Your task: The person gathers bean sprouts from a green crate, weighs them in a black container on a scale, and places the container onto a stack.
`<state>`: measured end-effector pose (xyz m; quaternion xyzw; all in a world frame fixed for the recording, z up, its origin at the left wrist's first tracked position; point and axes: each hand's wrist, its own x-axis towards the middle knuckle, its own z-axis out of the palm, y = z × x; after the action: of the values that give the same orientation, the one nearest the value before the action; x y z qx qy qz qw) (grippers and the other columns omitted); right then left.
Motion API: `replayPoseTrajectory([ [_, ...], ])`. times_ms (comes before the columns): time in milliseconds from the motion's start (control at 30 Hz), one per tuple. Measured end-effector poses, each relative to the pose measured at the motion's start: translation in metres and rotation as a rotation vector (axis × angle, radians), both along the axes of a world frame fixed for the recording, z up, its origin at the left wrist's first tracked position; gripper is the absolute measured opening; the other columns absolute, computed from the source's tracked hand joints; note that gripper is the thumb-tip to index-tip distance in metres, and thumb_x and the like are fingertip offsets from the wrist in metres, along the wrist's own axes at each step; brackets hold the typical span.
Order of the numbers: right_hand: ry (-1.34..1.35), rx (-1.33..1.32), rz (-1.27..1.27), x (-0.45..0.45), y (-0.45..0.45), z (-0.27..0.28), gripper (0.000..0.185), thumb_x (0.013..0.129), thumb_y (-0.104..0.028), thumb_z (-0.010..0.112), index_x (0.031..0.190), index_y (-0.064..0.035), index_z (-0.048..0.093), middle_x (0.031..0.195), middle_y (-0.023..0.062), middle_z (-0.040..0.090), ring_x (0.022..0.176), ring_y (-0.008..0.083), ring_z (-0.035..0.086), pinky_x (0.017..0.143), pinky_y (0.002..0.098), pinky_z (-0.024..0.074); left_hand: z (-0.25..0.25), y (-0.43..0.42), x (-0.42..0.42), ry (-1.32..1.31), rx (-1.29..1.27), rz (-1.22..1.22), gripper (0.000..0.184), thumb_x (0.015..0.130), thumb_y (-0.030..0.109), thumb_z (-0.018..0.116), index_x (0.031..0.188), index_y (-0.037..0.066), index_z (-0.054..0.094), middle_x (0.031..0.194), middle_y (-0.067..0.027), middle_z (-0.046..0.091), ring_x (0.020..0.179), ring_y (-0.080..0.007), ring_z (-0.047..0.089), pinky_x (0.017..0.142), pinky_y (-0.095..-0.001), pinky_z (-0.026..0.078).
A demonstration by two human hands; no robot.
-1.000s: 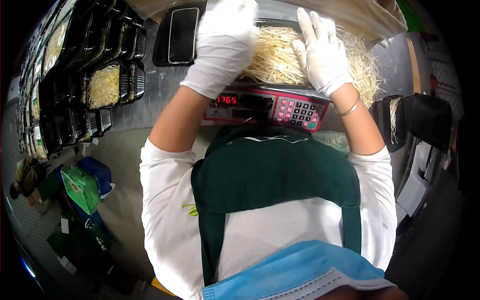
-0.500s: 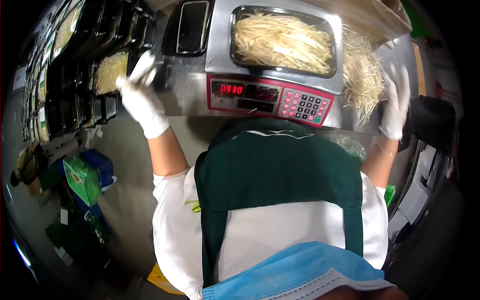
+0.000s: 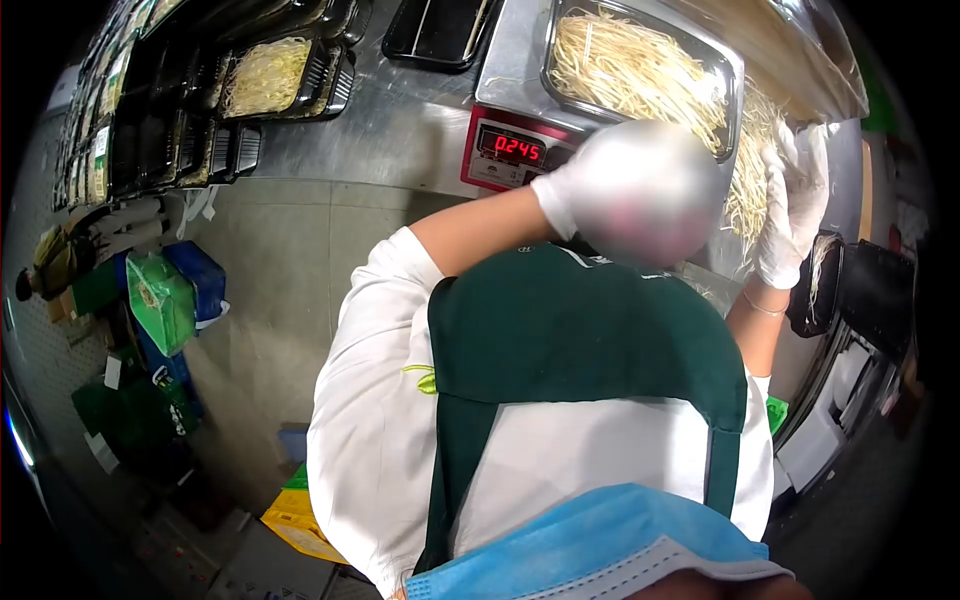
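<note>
Bean sprouts [image 3: 640,75] fill a black plastic tray [image 3: 733,95] on the platform of a red digital scale [image 3: 485,165], whose display reads 0.245. My left hand [image 3: 635,195], in a white glove, reaches across in front of the scale and covers its keypad. It is smeared, so its fingers do not show. My right hand [image 3: 795,205], also gloved, stands with its fingers stretched out at the right edge of a loose pile of bean sprouts [image 3: 748,190]. Part of that pile lies behind the hand and the tray.
Stacked packed trays [image 3: 105,150] line the left side, with a tray of sprouts [image 3: 268,78] beside them. An unfilled black tray [image 3: 437,32] lies left of the scale. A large brown bag [image 3: 810,65] stands behind the loose sprouts. A green crate [image 3: 160,305] is on the floor.
My left hand has swung right, from beside the stacked trays to the front of the scale. The display went from 0.930 to 0.245. The view has shifted.
</note>
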<state>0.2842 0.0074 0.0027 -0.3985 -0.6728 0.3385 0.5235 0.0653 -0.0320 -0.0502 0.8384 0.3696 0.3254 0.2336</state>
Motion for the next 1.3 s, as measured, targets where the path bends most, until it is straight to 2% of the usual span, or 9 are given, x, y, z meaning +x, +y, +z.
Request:
replayPoseTrajectory([
  [100,0.076,-0.133,-0.074,0.024,-0.009,-0.014,0.057,0.087,0.001,0.053,0.139,-0.0018,0.031,0.127,0.0211,0.051,0.104,0.0196,0.058,0.091,0.029,0.0441,-0.016,-0.046,0.011,-0.946,-0.652,-0.185,0.033,0.091,0.026,0.058,0.117,0.006,0.06,0.11,-0.0072,0.064,0.099,-0.0129,0.059,0.086,-0.027,0.047],
  [133,0.059,-0.15,-0.138,0.03,-0.012,-0.016,0.054,0.088,0.002,0.052,0.138,-0.001,0.032,0.124,0.0219,0.053,0.101,0.0203,0.059,0.092,0.031,0.0455,0.022,-0.034,-0.007,-0.125,-0.989,-0.318,0.026,0.091,0.023,0.058,0.101,0.001,0.068,0.095,-0.0081,0.069,0.091,-0.0115,0.062,0.084,-0.0243,0.047],
  [400,0.118,-0.094,-0.173,0.01,-0.006,-0.014,0.048,0.089,0.005,0.048,0.135,0.0013,0.034,0.121,0.0231,0.053,0.114,0.025,0.054,0.09,0.0344,0.0484,0.016,-0.006,0.008,-1.103,-1.424,-0.127,0.039,0.091,0.036,0.056,0.09,-0.001,0.069,0.09,-0.0094,0.069,0.08,-0.014,0.064,0.077,-0.0263,0.048],
  [700,-0.105,-0.214,-0.115,0.011,-0.004,-0.022,0.05,0.089,0.003,0.048,0.137,0.0022,0.033,0.129,0.0198,0.048,0.116,0.0234,0.052,0.093,0.0328,0.0447,0.012,-0.036,-0.19,-0.54,0.067,0.922,0.009,0.076,0.006,0.056,0.07,0.001,0.06,0.071,-0.0095,0.062,0.065,-0.0195,0.06,0.068,-0.0269,0.05],
  [767,-0.251,-0.107,-0.072,-0.012,0.001,-0.033,0.053,0.088,-0.001,0.055,0.137,-0.0012,0.035,0.13,0.019,0.048,0.119,0.0228,0.049,0.098,0.0335,0.0406,0.044,-0.044,-0.227,-1.54,-0.064,0.845,0.025,0.072,0.004,0.06,0.097,0.002,0.056,0.095,-0.0085,0.06,0.079,-0.0223,0.061,0.071,-0.0336,0.053],
  [900,-0.865,0.503,0.12,-0.109,0.007,-0.03,0.083,0.076,-0.042,0.067,0.138,-0.0013,0.032,0.138,0.0237,0.037,0.128,0.0382,0.035,0.105,0.0449,0.0289,0.014,-0.044,-0.358,-1.467,-0.306,0.878,0.021,0.077,0.014,0.061,0.094,0.003,0.056,0.081,-0.0123,0.064,0.078,-0.0271,0.065,0.064,-0.0359,0.054],
  [1067,-0.729,0.458,0.623,-0.192,-0.042,-0.036,0.087,0.062,-0.022,0.078,0.135,-0.0027,0.036,0.139,0.0177,0.039,0.123,0.035,0.041,0.096,0.0412,0.0392,0.021,-0.061,-0.346,-1.185,-0.434,1.223,0.051,0.091,0.047,0.045,0.091,-0.003,0.055,0.086,-0.0195,0.065,0.06,-0.0234,0.057,0.055,-0.0329,0.05],
  [1200,-0.598,0.202,0.699,-0.165,-0.057,-0.017,0.077,0.074,-0.019,0.069,0.138,-0.0002,0.033,0.136,0.0187,0.042,0.125,0.0358,0.041,0.103,0.0412,0.0348,0.045,-0.066,-0.233,-0.995,-0.235,1.033,0.037,0.087,0.016,0.058,0.119,0.0,0.05,0.123,-0.0216,0.053,0.095,-0.0324,0.062,0.054,-0.0274,0.055],
  [1300,-0.569,0.042,0.419,-0.113,-0.078,-0.028,0.063,0.081,-0.017,0.063,0.136,-0.003,0.038,0.126,0.0206,0.051,0.113,0.0352,0.051,0.096,0.0406,0.0416,0.037,-0.044,-0.163,-1.02,-0.322,0.376,0.072,0.078,-0.012,0.048,0.143,0.006,0.021,0.149,-0.0162,0.019,0.115,-0.0391,0.051,0.056,-0.0277,0.058],
])
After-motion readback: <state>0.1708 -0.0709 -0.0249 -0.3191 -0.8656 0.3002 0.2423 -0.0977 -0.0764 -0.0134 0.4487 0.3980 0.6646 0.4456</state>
